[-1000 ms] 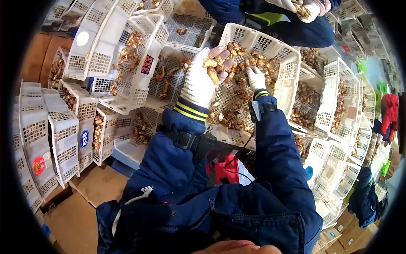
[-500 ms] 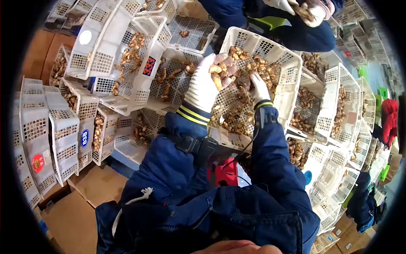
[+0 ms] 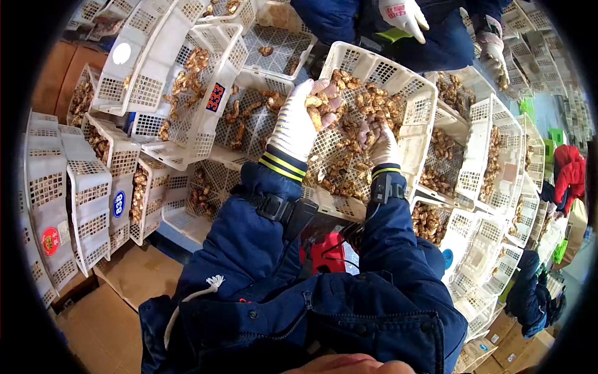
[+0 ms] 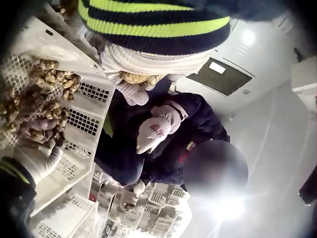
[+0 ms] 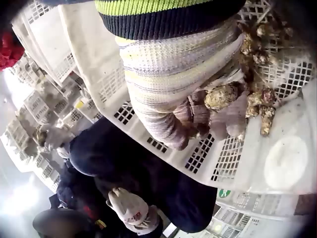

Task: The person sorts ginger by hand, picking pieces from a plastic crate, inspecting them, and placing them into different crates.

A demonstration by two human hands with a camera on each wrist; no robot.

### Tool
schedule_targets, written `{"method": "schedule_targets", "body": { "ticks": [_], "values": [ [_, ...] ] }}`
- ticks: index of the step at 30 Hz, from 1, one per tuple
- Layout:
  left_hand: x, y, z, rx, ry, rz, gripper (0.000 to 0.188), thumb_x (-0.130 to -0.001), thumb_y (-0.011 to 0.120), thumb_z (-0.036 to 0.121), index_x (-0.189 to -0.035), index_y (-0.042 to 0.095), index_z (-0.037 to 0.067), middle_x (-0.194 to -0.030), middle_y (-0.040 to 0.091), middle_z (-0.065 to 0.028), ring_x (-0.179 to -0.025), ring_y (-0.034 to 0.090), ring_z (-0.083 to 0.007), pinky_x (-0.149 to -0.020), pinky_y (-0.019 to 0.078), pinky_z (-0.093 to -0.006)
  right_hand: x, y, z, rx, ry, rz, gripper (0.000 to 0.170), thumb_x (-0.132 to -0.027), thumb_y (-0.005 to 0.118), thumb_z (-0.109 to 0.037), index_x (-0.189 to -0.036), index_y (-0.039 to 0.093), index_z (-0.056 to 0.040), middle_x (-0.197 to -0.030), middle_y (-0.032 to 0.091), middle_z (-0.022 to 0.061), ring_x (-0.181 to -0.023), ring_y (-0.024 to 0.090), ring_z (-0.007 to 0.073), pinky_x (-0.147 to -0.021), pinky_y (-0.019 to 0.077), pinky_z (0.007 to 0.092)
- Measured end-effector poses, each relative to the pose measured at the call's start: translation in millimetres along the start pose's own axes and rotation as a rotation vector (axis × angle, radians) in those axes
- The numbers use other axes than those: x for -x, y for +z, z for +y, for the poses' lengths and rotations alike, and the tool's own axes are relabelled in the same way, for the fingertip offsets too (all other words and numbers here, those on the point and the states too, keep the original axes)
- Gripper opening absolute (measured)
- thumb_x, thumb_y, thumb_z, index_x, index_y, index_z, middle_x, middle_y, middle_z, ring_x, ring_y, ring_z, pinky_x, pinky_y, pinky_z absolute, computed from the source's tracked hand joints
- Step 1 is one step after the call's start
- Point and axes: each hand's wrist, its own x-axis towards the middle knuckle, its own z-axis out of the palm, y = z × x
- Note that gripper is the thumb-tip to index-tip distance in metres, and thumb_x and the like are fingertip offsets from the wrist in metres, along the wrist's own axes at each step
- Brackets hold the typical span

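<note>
Right hand (image 3: pixel 383 147): lower in frame now, curled round a knobbly root (image 5: pixel 221 96).
Left hand (image 3: pixel 295 121): cupping several roots (image 3: pixel 316 119).
Roots: likely light, stiff, snappable; grip thickest middles.

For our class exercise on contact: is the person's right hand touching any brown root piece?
Touching. The right wrist view shows a root piece lodged against the gloved fingers of the right hand, with no visible gap.

Before me, brown knobbly root-like pieces (image 3: pixel 377 101) lie in a white rectangular perforated plastic crate (image 3: pixel 418 121); more such crates (image 3: pixel 471 153) flank it left and right, a navy-clothed person (image 3: pixel 433 53) beyond.
</note>
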Motion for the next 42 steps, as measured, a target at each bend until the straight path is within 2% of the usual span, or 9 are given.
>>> {"method": "schedule_targets", "body": {
  "ticks": [8,12,15,21,23,30,33,35,42],
  "values": [
    [4.4,2.6,2.8,-0.026,0.0,-0.01,0.035,-0.095,0.05,0.037,-0.11,0.065,0.01,-0.106,0.068,-0.0034,-0.098,0.063,-0.0174,-0.077,0.0473,-0.0246,-38.7,-21.7,-4.0,0.472,-0.054,0.074,0.032,-0.091,0.065,-0.037,-0.099,0.06,-0.0065,-0.087,0.065,0.0085,-0.078,0.063,0.0175,-0.058,0.051,0.0279],
    [1.5,5.4,-0.3,-0.07,0.007,0.014,0.04,-0.096,0.046,0.039,-0.112,0.065,0.007,-0.106,0.069,-0.0066,-0.094,0.066,-0.0191,-0.071,0.0484,-0.026,-83.6,4.8,6.2,1.445,-0.674,0.148,0.046,-0.087,0.064,-0.019,-0.131,0.053,-0.0087,-0.12,0.062,0.0181,-0.111,0.059,0.0341,-0.097,0.0453,0.0371],
    [-3.6,1.7,-2.5,-0.041,-0.02,0.028,0.041,-0.097,0.046,0.038,-0.113,0.064,0.006,-0.107,0.069,-0.0083,-0.093,0.066,-0.0202,-0.067,0.0492,-0.0265,-119.4,6.7,13.5,1.737,-0.865,-0.071,0.047,-0.084,0.057,-0.006,-0.131,0.052,-0.0091,-0.129,0.056,0.0192,-0.116,0.055,0.035,-0.097,0.0457,0.0369],
    [-10.2,-5.2,-6.2,-0.06,-0.01,-0.004,0.041,-0.096,0.046,0.038,-0.112,0.064,0.005,-0.106,0.069,-0.0099,-0.093,0.067,-0.0223,-0.064,0.0496,-0.0279,-115.6,30.8,12.9,2.34,-0.531,-0.12,0.039,-0.092,0.046,-0.013,-0.131,0.051,-0.0122,-0.126,0.058,0.018,-0.104,0.062,0.0358,-0.091,0.0498,0.0431],
    [-9.9,-2.0,-6.6,-0.086,0.005,0.03,0.04,-0.096,0.046,0.038,-0.111,0.064,0.006,-0.105,0.069,-0.0096,-0.093,0.067,-0.0222,-0.064,0.0492,-0.0278,-111.9,41.9,19.4,1.976,-0.42,0.238,0.031,-0.095,0.046,-0.027,-0.107,0.065,-0.0063,-0.092,0.07,0.0174,-0.092,0.066,0.0361,-0.083,0.0527,0.0421],
    [-4.4,-4.0,-3.2,-0.106,-0.011,-0.034,0.04,-0.096,0.046,0.041,-0.116,0.062,0.01,-0.11,0.068,-0.0058,-0.1,0.065,-0.02,-0.075,0.0476,-0.0272,-59.0,8.5,5.5,2.098,-0.466,-0.001,0.031,-0.076,0.075,-0.028,-0.101,0.07,-0.0106,-0.093,0.067,0.0195,-0.091,0.065,0.0357,-0.08,0.0519,0.0414],
    [-2.7,-6.7,-3.3,-0.107,0.011,-0.06,0.04,-0.097,0.045,0.04,-0.118,0.062,0.01,-0.109,0.068,-0.005,-0.099,0.065,-0.0187,-0.075,0.0486,-0.0264,-42.0,-21.9,9.1,1.205,-0.232,0.03,0.04,-0.087,0.07,-0.035,-0.111,0.066,-0.0034,-0.099,0.07,0.0118,-0.085,0.066,0.027,-0.078,0.0524,0.0345],
    [-5.9,-9.5,-5.2,-0.108,0.016,-0.067,0.04,-0.098,0.044,0.04,-0.118,0.061,0.01,-0.11,0.068,-0.0047,-0.098,0.065,-0.0183,-0.074,0.0491,-0.0259,-13.0,-25.6,12.2,0.576,-0.05,0.081,0.031,-0.092,0.064,-0.038,-0.093,0.065,-0.0072,-0.068,0.059,0.0014,-0.059,0.054,0.0115,-0.054,0.0443,0.0257],
    [-4.7,-5.6,-12.1,-0.46,-0.055,-0.116,0.027,-0.093,0.058,0.029,-0.11,0.064,0.01,-0.102,0.066,-0.0048,-0.083,0.065,-0.0143,-0.061,0.0492,-0.0231,28.8,8.5,16.6,0.264,-0.025,0.118,0.032,-0.097,0.054,-0.042,-0.093,0.058,-0.0102,-0.067,0.053,0.0009,-0.052,0.048,0.0123,-0.044,0.0413,0.0248]
  ]
}}
